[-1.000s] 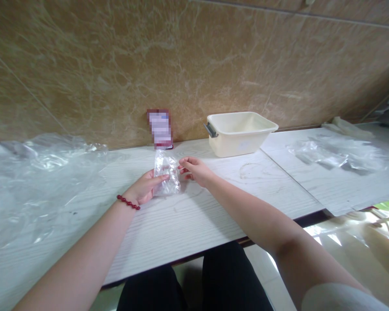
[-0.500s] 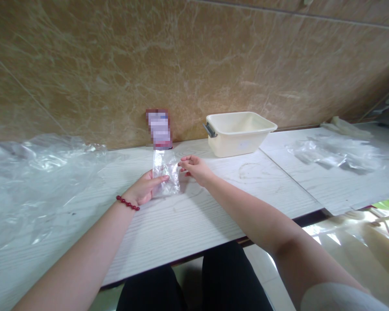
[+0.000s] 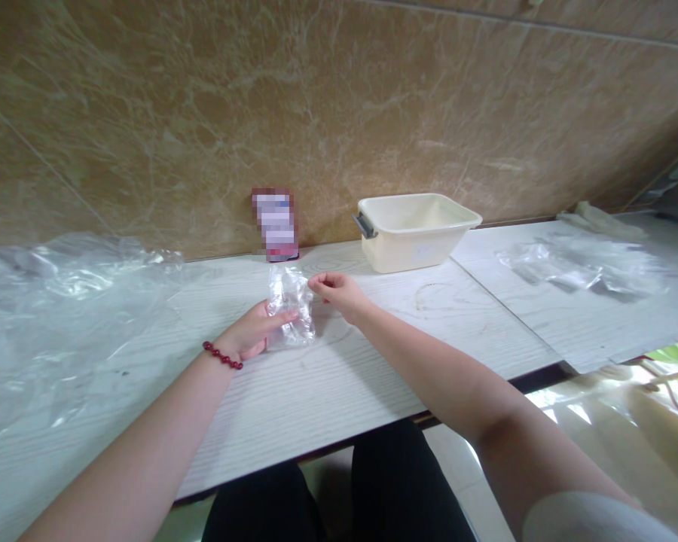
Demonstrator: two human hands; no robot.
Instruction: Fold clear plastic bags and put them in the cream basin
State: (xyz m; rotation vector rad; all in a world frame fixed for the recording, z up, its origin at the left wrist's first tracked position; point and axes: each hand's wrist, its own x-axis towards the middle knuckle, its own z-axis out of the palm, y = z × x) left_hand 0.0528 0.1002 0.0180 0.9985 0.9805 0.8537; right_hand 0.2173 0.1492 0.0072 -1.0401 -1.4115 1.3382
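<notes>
Held over the table is a small clear plastic bag [image 3: 289, 290], crinkled and shiny. My left hand [image 3: 255, 329], wearing a red bead bracelet [image 3: 222, 356], grips its lower left part, with the thumb across the front and the other fingers mostly hidden behind. At the bag's upper right edge, my right hand [image 3: 339, 295] is closed in a pinch, thumb and forefinger on the plastic. Whether the bag is one layer or several I cannot tell.
A phone-like object [image 3: 276, 226], blurred out, leans on the marbled wall. To its right stands a cream plastic bin [image 3: 410, 252] with a grey handle. Large clear plastic sheeting [image 3: 79, 301] covers the left of the white table [image 3: 316, 406]. More clear bags [image 3: 587, 267] lie at right.
My right fingers have closed from a loose, spread pose into a pinch at the bag's edge. The bag has crinkled and shifted slightly; my left hand has kept its grip.
</notes>
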